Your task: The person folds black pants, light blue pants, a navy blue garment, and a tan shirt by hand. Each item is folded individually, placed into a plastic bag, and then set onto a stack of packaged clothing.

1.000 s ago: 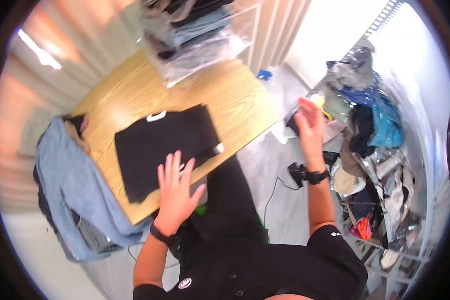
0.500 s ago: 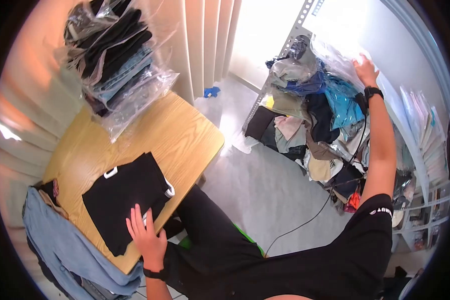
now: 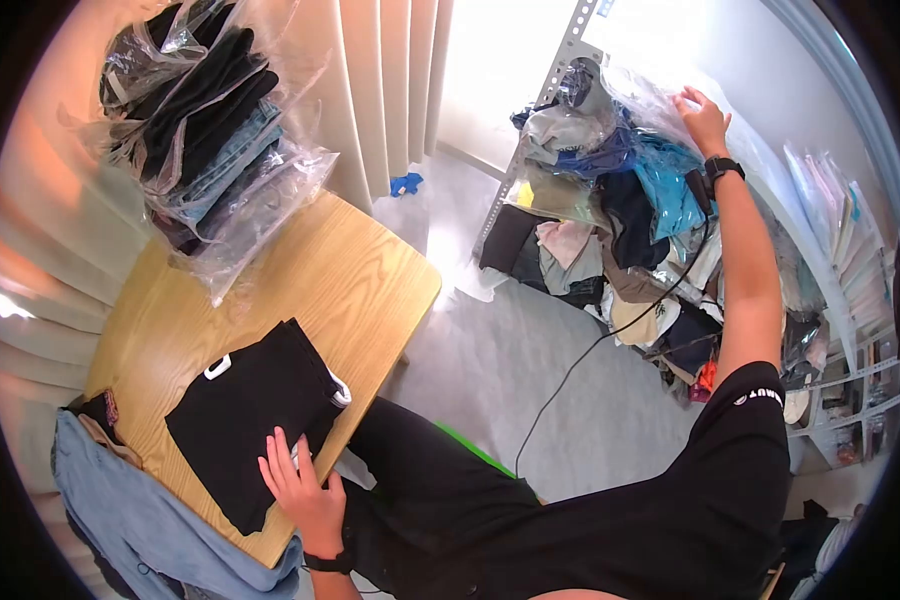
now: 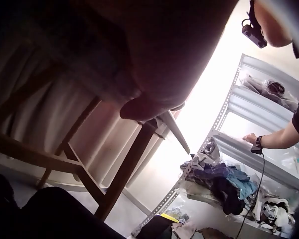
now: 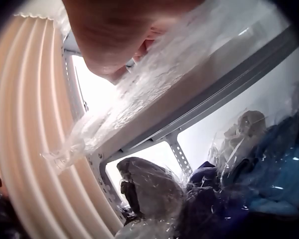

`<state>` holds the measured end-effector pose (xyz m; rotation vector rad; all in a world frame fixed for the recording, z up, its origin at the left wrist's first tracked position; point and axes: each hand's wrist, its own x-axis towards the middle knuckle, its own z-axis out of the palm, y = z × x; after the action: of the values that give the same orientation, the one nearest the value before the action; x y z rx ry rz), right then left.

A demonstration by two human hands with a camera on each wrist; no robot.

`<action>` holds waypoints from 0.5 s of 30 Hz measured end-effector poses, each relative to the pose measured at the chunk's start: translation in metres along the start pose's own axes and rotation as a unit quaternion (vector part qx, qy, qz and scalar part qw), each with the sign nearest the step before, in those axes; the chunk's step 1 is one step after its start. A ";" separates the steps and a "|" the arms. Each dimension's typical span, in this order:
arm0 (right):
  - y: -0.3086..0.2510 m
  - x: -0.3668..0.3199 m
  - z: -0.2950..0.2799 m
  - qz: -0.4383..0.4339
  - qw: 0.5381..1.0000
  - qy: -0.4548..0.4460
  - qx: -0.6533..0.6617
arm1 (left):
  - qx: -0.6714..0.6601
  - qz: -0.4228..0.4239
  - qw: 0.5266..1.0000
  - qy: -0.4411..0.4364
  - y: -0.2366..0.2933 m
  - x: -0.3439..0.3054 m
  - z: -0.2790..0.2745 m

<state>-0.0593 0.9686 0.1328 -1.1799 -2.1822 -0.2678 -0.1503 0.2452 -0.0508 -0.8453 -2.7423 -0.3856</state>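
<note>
A folded black garment [image 3: 245, 420] with a white tag lies at the table's near edge. My left hand [image 3: 308, 500] rests on its lower right part, fingers straight. Out to the right, my right hand [image 3: 705, 122] is at a shelf, its fingers curled at the clear plastic bags [image 3: 642, 98] lying there. In the right wrist view the right hand [image 5: 134, 37] pinches the top of the crinkled clear plastic [image 5: 144, 92], fingertips partly hidden. The left wrist view shows the left hand [image 4: 159, 64] dark from below, close to the table edge.
Bagged folded clothes [image 3: 200, 140] are stacked at the back of the wooden table [image 3: 360, 270]. Blue jeans [image 3: 140, 510] hang over its left side. Below the right hand, a metal shelf holds heaped bagged clothes [image 3: 670, 180]. A black cable [image 3: 580, 360] trails from the right wrist.
My right hand has reached from beside the table out to the plastic bags on the shelf. The head view has turned right. My left hand has stayed on the black garment.
</note>
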 end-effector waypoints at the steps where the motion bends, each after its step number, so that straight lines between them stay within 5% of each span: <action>1: 0.004 0.001 0.002 -0.001 1.000 0.000 -0.001 | -0.001 0.000 1.000 0.000 0.000 0.001 0.001; 7: 0.032 0.010 0.011 -0.023 0.999 0.025 0.016 | 0.003 -0.004 1.000 0.007 0.002 0.002 0.000; 10: 0.033 0.009 0.009 0.000 0.971 0.216 0.099 | 0.006 -0.004 1.000 0.012 0.002 0.000 0.001; 15: 0.007 -0.032 -0.032 0.028 0.931 0.329 0.153 | 0.000 -0.010 1.000 0.001 0.003 0.001 -0.002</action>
<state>-0.0275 0.9362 0.1371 -0.8178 -1.5301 -0.2436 -0.1493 0.2473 -0.0485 -0.8187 -2.7512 -0.3902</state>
